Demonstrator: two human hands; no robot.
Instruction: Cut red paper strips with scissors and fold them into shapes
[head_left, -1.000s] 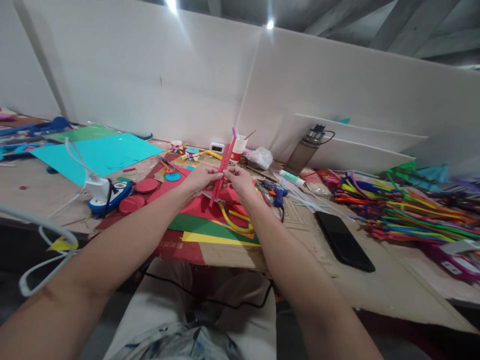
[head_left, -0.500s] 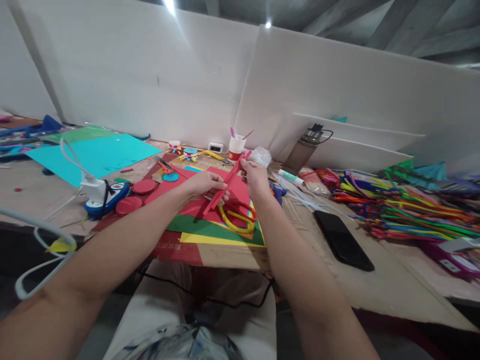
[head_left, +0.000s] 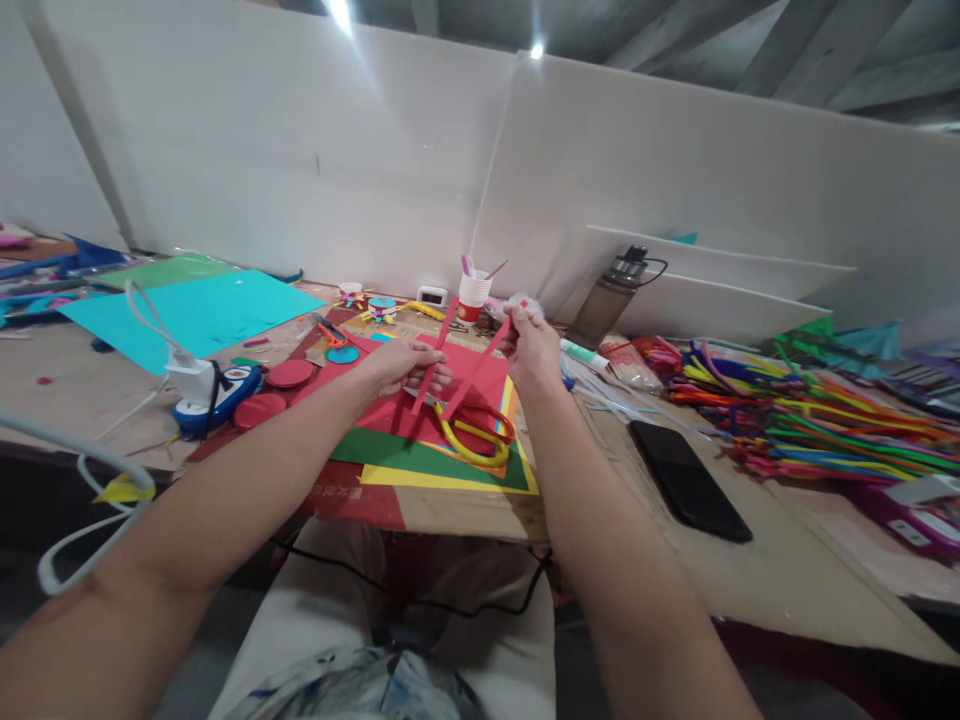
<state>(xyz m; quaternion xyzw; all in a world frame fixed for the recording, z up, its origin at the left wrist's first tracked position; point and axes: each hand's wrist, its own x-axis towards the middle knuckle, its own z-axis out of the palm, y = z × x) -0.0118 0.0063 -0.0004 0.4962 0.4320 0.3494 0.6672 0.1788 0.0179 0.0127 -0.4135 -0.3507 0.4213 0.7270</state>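
Two narrow red paper strips are held apart above red paper sheets. My left hand (head_left: 411, 368) pinches one red strip (head_left: 444, 338) near its middle. The other red strip (head_left: 474, 378) slants down and left from my right hand (head_left: 527, 343), whose fingers are closed on its upper end. Scissors with yellow and red handles (head_left: 480, 452) lie just below the strips, their blades partly hidden. Under them are red paper (head_left: 480, 370), green paper (head_left: 390, 452) and yellow paper (head_left: 420, 482).
Red discs (head_left: 259, 410) and a blue power strip (head_left: 217, 402) lie left. A paper cup (head_left: 472, 297) and a bottle (head_left: 606, 300) stand behind. A black phone (head_left: 686, 480) and colourful pipe cleaners (head_left: 810, 420) lie right.
The red strips, together before, are now separated. My right hand has moved right with one strip, while my left hand stays nearly in place with the other.
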